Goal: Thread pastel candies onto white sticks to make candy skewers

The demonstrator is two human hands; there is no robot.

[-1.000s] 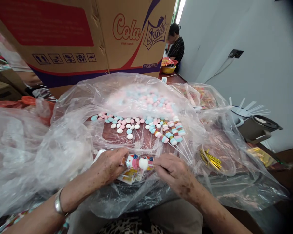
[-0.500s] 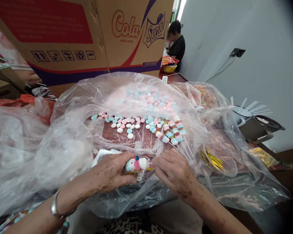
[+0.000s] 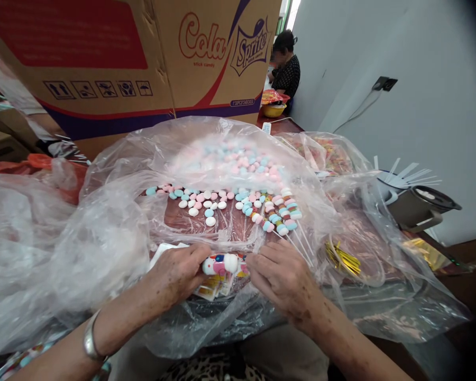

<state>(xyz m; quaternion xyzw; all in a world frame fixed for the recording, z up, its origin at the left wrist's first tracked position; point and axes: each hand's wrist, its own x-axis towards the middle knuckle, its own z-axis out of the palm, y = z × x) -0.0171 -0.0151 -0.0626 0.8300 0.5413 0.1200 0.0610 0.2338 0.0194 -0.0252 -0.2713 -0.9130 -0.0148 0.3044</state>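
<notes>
A candy stick in a clear wrapper with coloured print (image 3: 225, 263) lies level between my two hands. Fingers of my left hand (image 3: 178, 269) are closed on its left end. My right hand (image 3: 280, 272), curled with knuckles up, pinches its right end, and the fingertips are hidden. Printed packets (image 3: 211, 288) lie just below the candy, and a white sheet (image 3: 166, 251) is partly under my left hand. Beyond my right hand rest several skewers of pink, blue and white candies (image 3: 280, 214). Loose round candies (image 3: 200, 201) are scattered to their left.
Clear plastic sheeting (image 3: 91, 254) covers much of the table. A large cardboard box (image 3: 158, 63) stands behind the candy heap (image 3: 238, 156). Gold twist ties (image 3: 343, 259) lie to the right, near a dark lidded jug (image 3: 420, 209). Another person (image 3: 287, 66) sits at the far end.
My left hand has shifted its grip, its thumb drawn back from below the candy. The wrapped candy has turned slightly, and more of the packets beneath now shows. My right hand stays nearly in place.
</notes>
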